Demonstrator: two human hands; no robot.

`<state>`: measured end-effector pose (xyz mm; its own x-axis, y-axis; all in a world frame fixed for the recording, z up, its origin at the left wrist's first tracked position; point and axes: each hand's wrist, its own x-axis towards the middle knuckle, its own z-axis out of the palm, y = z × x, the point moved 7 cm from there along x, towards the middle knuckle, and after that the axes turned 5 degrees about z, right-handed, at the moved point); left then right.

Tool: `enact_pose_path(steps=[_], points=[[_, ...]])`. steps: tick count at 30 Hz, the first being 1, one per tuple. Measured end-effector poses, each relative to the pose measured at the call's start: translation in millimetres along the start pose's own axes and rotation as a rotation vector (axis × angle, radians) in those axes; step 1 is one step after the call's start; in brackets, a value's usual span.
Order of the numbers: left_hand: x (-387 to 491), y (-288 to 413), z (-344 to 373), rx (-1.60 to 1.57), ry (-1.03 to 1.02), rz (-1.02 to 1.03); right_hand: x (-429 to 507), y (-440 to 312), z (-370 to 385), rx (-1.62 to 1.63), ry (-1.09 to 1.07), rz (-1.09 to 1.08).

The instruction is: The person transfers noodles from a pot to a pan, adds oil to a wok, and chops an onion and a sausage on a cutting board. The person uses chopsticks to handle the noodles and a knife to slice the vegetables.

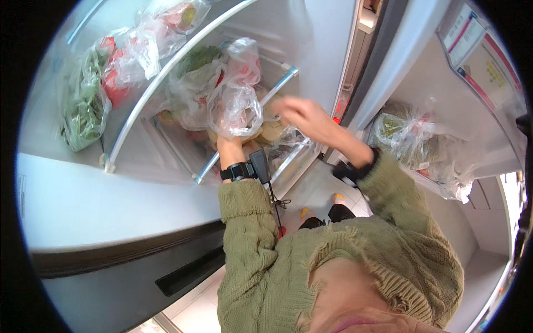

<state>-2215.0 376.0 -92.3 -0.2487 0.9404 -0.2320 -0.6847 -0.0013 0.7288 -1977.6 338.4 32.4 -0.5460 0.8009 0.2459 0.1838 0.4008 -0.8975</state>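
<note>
My left hand [231, 121] is inside or behind a clear plastic bag [239, 98] over a glass refrigerator shelf; the plastic covers its fingers, so its grip does not show. That bag holds something reddish. Against it lies another clear bag with green leafy vegetables [200, 62]. My right hand [297, 114], blurred, is raised to the right of the bags, its fingers bent and nothing plainly held. Pale round items [270, 131] in plastic lie below, between the two hands.
On the upper shelf [137, 100] at left are bagged leafy greens [85, 108] and red-tinted bags [120, 77]. The open refrigerator door [399, 62] at right has a bin with more bagged food [399, 133]. A cord hangs from a black device [260, 166] by my left wrist.
</note>
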Motion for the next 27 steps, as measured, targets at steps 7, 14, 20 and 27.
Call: enact_pose_path(steps=[7, 14, 20, 27], points=[[-17, 36, 4, 0.453, 0.089, 0.127, 127, 17, 17, -0.249, 0.268, -0.125], [-57, 102, 89, 1.438, 0.251, 0.784, 135, 3, 5, -0.146, 0.232, -0.221], [-42, 132, 70, 1.106, 0.44, 0.678, 132, 14, -76, -0.613, 0.475, 0.027], [-43, 115, 91, 1.069, 0.329, 0.588, 93, -74, -92, -0.782, 0.326, -0.017]])
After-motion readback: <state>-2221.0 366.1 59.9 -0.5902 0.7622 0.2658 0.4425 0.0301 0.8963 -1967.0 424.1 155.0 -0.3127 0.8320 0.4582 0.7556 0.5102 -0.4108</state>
